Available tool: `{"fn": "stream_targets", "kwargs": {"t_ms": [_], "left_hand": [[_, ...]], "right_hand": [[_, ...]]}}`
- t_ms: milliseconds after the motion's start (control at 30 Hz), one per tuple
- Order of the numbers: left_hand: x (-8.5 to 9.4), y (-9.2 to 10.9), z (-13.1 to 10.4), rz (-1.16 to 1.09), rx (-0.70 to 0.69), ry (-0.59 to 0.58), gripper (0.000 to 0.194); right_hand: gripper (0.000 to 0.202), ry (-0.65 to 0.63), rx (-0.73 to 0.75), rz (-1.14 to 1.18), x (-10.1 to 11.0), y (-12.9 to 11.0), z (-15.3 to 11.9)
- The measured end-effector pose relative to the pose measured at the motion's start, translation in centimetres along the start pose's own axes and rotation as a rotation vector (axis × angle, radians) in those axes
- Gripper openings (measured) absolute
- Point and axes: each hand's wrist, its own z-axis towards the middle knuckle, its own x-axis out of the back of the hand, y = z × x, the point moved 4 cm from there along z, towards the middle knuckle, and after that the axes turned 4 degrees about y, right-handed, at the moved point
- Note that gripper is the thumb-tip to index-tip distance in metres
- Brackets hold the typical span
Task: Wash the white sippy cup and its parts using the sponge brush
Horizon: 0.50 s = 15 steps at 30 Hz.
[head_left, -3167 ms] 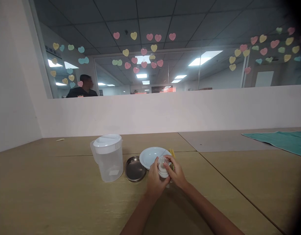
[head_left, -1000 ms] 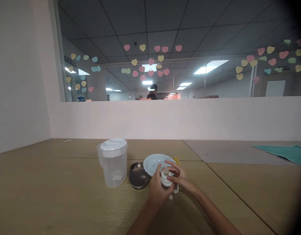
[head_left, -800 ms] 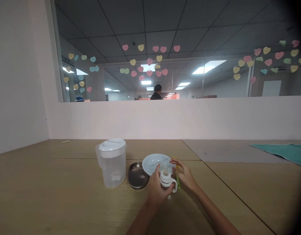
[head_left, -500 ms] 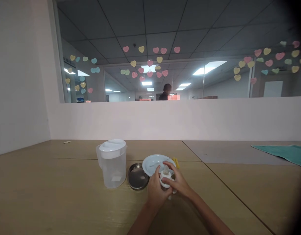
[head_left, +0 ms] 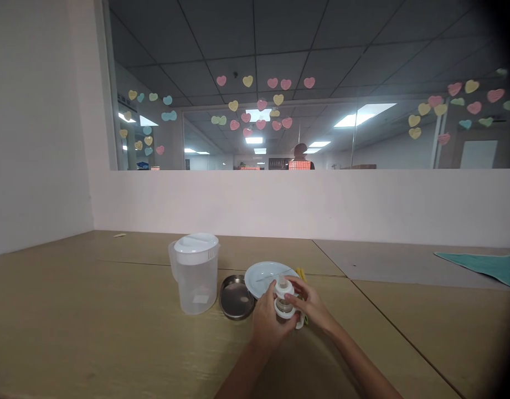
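Observation:
Between my hands is a baby bottle [head_left: 284, 306], with a white ring around its clear neck and a white handle at its right. My left hand [head_left: 266, 322] is wrapped around the bottle's left side. With its fingers on the white nipple collar [head_left: 283, 286], my right hand [head_left: 315, 308] grips the top part, which stands above the neck. The clear nipple points up. Just beyond my hands lies a pale blue plate [head_left: 258, 275] with a thin stick-like item on it. A round metal dish [head_left: 237, 299] sits left of my left hand.
A clear plastic pitcher [head_left: 197, 282] with a white lid stands left of the dish. Yellow sticks [head_left: 301, 274] lie by the plate. A teal cloth [head_left: 485, 267] is at the far right. Behind the table, a wall [head_left: 238, 202] carries a window; a person shows through it.
The nipple collar has risen off the lower white ring, so the bottle's clear neck now shows. My right fingers have moved to the collar's edge. The view has shifted slightly.

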Motion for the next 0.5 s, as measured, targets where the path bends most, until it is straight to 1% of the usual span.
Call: {"fn": "stream_targets", "kwargs": {"t_ms": [133, 200, 267, 333, 433, 500], "left_hand": [[-0.1, 0.0, 0.0, 0.013, 0.015, -0.012, 0.078], [-0.1, -0.1, 0.0, 0.013, 0.011, -0.012, 0.078], [-0.2, -0.2, -0.1, 0.011, 0.007, -0.014, 0.078], [-0.3, -0.2, -0.1, 0.013, 0.008, -0.015, 0.078], [-0.2, -0.3, -0.1, 0.022, 0.017, -0.011, 0.076], [-0.1, -0.2, 0.0, 0.026, 0.017, -0.014, 0.075]], "right_hand": [[0.05, 0.162, -0.065, 0.223, 1.4, 0.1, 0.3], [0.051, 0.197, -0.066, 0.259, 1.9, -0.1, 0.3], [0.051, 0.191, -0.071, 0.267, 1.9, -0.3, 0.2], [0.051, 0.117, -0.094, 0.242, 1.6, -0.6, 0.1], [0.052, -0.108, -0.127, 0.172, 0.7, -1.2, -0.2], [0.051, -0.194, -0.137, 0.169, 0.6, -1.7, -0.4]]}}
